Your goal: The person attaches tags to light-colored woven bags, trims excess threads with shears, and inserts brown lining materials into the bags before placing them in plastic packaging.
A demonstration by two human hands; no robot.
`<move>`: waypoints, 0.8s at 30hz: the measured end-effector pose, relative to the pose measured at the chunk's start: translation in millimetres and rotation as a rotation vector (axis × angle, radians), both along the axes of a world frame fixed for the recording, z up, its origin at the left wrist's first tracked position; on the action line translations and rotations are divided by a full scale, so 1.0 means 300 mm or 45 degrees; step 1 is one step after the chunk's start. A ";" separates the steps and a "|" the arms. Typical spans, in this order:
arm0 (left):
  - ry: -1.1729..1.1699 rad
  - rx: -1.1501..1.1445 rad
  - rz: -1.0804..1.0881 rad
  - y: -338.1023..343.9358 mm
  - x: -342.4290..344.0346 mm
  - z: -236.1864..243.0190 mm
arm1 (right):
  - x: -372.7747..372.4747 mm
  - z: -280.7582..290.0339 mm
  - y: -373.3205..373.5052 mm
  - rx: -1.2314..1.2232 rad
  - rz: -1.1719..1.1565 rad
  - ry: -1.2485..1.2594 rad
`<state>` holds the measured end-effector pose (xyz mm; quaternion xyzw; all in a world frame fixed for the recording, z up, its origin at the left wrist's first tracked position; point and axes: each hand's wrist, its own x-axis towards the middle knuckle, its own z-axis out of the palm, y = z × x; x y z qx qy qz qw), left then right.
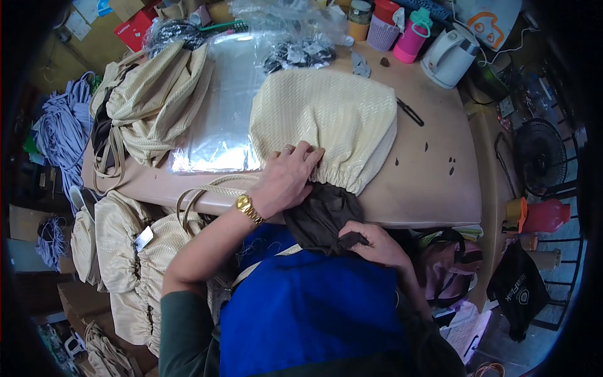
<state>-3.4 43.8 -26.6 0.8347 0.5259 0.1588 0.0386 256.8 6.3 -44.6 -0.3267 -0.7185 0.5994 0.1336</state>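
Observation:
A cream woven-textured bag (326, 116) lies on the table's near part with its gathered, ruffled mouth toward me. Out of that mouth comes a dark brown cloth lining (323, 217), hanging over the table edge. My left hand (286, 179), with a gold watch (249, 209) on its wrist, is on the gathered mouth, fingers bent over the cream fabric. Its thumb is partly hidden against the lining. My right hand (379, 244) is closed on the lining's lower right corner, pinching the cloth. A cream strap (210, 191) runs out beneath my left forearm.
Clear plastic sheets (223, 107) and a pile of cream bags (157, 103) lie at left. More cream bags (125, 245) hang below the table edge. A black tool (410, 112), a kettle (448, 58) and a pink bottle (411, 39) are at right.

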 end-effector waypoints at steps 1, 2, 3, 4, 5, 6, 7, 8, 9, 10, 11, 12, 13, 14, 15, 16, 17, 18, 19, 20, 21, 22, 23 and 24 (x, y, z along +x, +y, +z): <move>0.019 -0.021 -0.025 0.010 -0.004 -0.024 | 0.011 -0.017 -0.010 0.045 -0.103 0.124; 0.048 -0.044 -0.059 0.026 -0.009 -0.039 | 0.015 -0.023 -0.013 0.090 -0.214 0.258; 0.065 -0.007 -0.065 0.036 -0.009 -0.058 | 0.005 -0.013 -0.022 -0.194 -0.273 0.517; 0.081 0.031 -0.070 0.043 -0.009 -0.074 | -0.017 0.001 -0.033 -0.477 -0.321 0.775; 0.100 0.077 -0.082 0.058 -0.005 -0.069 | -0.026 0.009 -0.039 -0.752 -0.362 1.041; 0.063 0.091 -0.098 0.077 -0.007 -0.038 | -0.047 -0.025 -0.022 -0.209 -0.527 0.856; 0.025 0.104 -0.114 0.096 -0.011 -0.001 | -0.051 -0.037 -0.006 0.014 -0.452 0.698; -0.008 0.121 -0.130 0.118 -0.009 0.037 | -0.095 -0.010 0.035 0.238 -0.380 0.539; 0.014 0.170 -0.146 0.126 0.006 0.103 | -0.142 0.018 0.074 0.455 -0.314 0.373; 0.032 0.213 -0.163 0.118 0.032 0.193 | -0.193 0.027 0.109 0.560 -0.383 0.146; 0.047 0.253 -0.177 0.108 0.061 0.260 | -0.239 0.026 0.148 0.655 -0.452 -0.084; 0.109 0.312 -0.201 0.102 0.089 0.293 | -0.270 0.031 0.203 0.753 -0.340 -0.219; 0.151 0.398 -0.262 0.097 0.114 0.302 | -0.291 0.036 0.260 0.850 -0.226 -0.355; 0.194 0.484 -0.317 0.091 0.135 0.306 | -0.303 0.037 0.303 1.065 -0.285 -0.226; 0.242 0.569 -0.386 0.090 0.150 0.318 | -0.322 0.029 0.347 0.976 -0.413 0.051; 0.232 0.621 -0.407 0.095 0.157 0.349 | -0.337 0.024 0.395 0.906 -0.509 0.335; 0.204 0.622 -0.438 0.096 0.156 0.373 | -0.354 0.036 0.443 0.889 -0.594 0.551; 0.172 0.619 -0.453 0.087 0.149 0.396 | -0.374 0.066 0.467 0.918 -0.644 0.655; 0.141 0.615 -0.469 0.082 0.144 0.411 | -0.395 0.094 0.487 0.971 -0.687 0.676; 0.153 0.666 -0.507 0.073 0.158 0.408 | -0.395 0.123 0.494 1.048 -0.736 0.629; 0.144 0.686 -0.543 0.070 0.177 0.411 | -0.392 0.149 0.511 1.150 -0.754 0.503; 0.148 0.687 -0.559 0.055 0.187 0.406 | -0.398 0.157 0.519 1.225 -0.726 0.334; 0.152 0.689 -0.574 0.044 0.189 0.402 | -0.410 0.157 0.533 1.294 -0.675 0.171; 0.068 0.626 -0.514 0.072 0.167 0.387 | -0.407 0.176 0.555 1.342 -0.583 -0.043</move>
